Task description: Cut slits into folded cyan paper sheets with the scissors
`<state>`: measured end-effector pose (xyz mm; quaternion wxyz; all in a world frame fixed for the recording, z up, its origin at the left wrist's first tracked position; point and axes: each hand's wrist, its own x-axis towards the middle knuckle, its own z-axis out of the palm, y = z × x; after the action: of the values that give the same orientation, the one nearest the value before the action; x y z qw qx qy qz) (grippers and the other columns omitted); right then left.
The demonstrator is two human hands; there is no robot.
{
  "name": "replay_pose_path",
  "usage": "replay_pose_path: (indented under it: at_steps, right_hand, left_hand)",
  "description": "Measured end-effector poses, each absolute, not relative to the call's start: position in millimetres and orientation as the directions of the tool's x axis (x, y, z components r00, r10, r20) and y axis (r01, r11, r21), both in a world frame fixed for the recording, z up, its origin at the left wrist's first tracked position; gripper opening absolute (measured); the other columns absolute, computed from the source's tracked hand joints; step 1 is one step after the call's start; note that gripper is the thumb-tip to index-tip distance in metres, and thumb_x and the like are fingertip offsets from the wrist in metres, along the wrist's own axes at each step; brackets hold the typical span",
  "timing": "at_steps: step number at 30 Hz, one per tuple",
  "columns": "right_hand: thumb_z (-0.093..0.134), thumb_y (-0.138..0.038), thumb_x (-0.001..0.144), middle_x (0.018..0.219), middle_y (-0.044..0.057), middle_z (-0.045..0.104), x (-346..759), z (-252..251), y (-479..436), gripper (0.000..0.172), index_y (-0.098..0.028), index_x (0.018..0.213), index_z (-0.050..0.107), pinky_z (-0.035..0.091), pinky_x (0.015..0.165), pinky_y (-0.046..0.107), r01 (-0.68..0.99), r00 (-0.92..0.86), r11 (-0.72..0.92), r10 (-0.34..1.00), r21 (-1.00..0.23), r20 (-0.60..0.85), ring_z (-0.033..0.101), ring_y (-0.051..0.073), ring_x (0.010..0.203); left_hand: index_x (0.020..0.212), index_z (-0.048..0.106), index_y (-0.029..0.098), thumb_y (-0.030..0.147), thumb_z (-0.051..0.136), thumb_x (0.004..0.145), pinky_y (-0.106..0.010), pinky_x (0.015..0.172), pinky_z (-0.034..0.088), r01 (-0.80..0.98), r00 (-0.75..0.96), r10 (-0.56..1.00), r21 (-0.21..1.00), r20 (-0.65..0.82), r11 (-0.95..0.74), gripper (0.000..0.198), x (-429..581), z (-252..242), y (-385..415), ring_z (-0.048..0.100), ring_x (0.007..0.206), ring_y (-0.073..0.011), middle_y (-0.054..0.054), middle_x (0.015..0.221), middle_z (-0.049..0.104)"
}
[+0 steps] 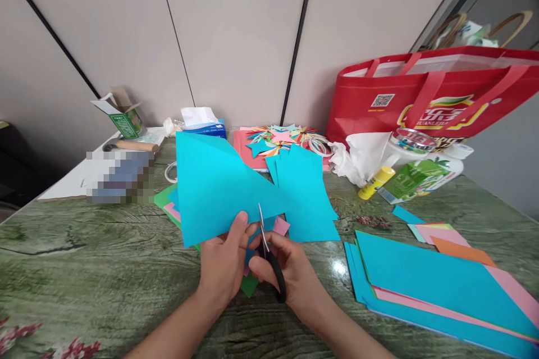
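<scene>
My left hand [225,260] pinches the lower edge of a blue sheet of paper [214,187], thumb on top, and holds it up over the table. Black-handled scissors [275,272] are in my right hand [290,266], fingers through the loops. Their blades point up and away from me, at the lower right part of the sheet; whether they are fully closed I cannot tell. Beyond them lie more blue paper pieces [305,196]. Under the raised sheet, green paper [249,286] and pink scraps [281,226] peek out.
Stacked coloured paper [438,286] lies at the right. Behind stand a red bag [370,106], a yellow glue stick [376,182], a green box [406,182], crumpled tissue [357,157], folded paper stars [282,137] and a tissue box [217,127]. A wooden-handled tool [137,146] lies back left.
</scene>
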<state>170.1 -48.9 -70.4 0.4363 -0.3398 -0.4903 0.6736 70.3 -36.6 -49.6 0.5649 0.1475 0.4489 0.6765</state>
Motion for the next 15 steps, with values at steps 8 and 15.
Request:
replay_pose_path:
  at_steps: [8,15]
  right_hand:
    - [0.067,-0.039,0.065,0.053,-0.005,0.042,169.5,-67.4,-49.8,0.031,-0.013,0.071,0.052,0.024,0.046,0.022,-0.234,-0.371,-0.176,0.925,-0.956,-0.080,0.032,0.007,0.049]
    - [0.068,-0.040,0.064,0.050,-0.006,0.040,168.8,-69.8,-50.2,0.031,-0.013,0.069,0.053,0.025,0.044,0.021,-0.206,-0.357,-0.171,0.930,-0.963,-0.089,0.033,0.007,0.046]
  left_hand:
    - [0.058,0.054,0.015,0.020,0.069,0.061,-0.023,0.046,0.051,-0.582,-0.325,0.906,0.812,-0.270,0.033,0.017,70.6,-50.5,-37.1,0.063,0.051,-0.0154,0.001,0.048,0.062]
    - [0.068,0.054,0.016,0.016,0.069,0.061,-0.025,0.050,0.052,-0.608,-0.314,0.923,0.794,-0.221,-0.017,0.017,70.6,-49.0,-36.8,0.062,0.049,-0.0138,0.004,0.050,0.060]
